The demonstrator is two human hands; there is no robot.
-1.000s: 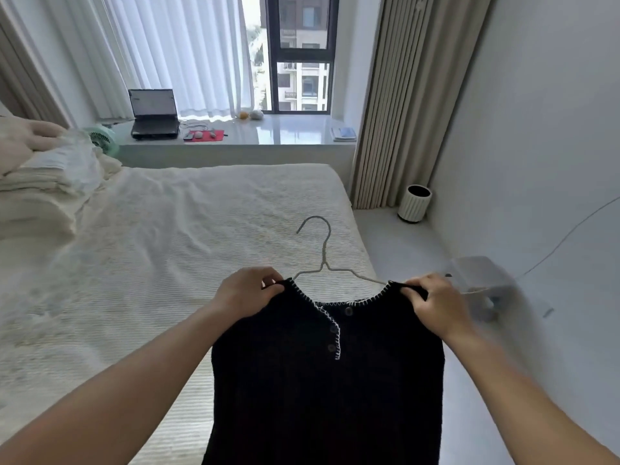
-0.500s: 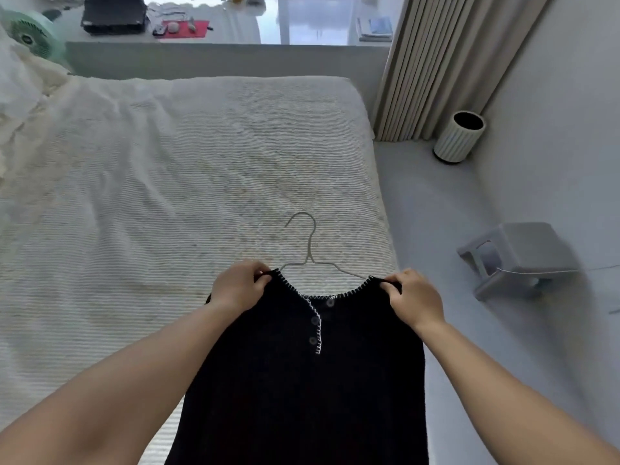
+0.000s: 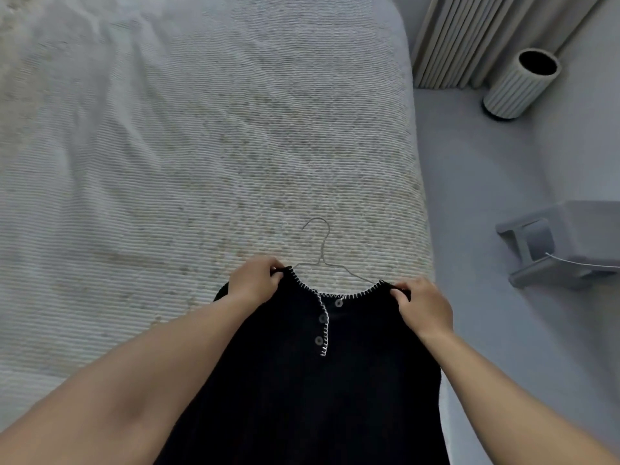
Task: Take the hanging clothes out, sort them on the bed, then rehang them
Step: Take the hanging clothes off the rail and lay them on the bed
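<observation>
Hands at work: left hand [image 3: 255, 280] and right hand [image 3: 423, 305] each pinching a shoulder of black knit top [image 3: 312, 380], wire hanger [image 3: 321, 255] between them, over bed [image 3: 167, 162].

A pale ribbed bin [image 3: 521, 83] stands on the grey floor [image 3: 476, 182] in the far right corner, its dark mouth open at the top. Just behind it and to its left hangs a long pleated curtain [image 3: 469, 38], beige, its folds reaching the floor. Nearer, by the right wall [image 3: 590, 146], a small grey plastic stool [image 3: 563, 243] lies tipped on its side, with its legs pointing left. A thin white cord [image 3: 583, 262] runs across the stool and off to the right. The bin and the stool are well apart.
</observation>
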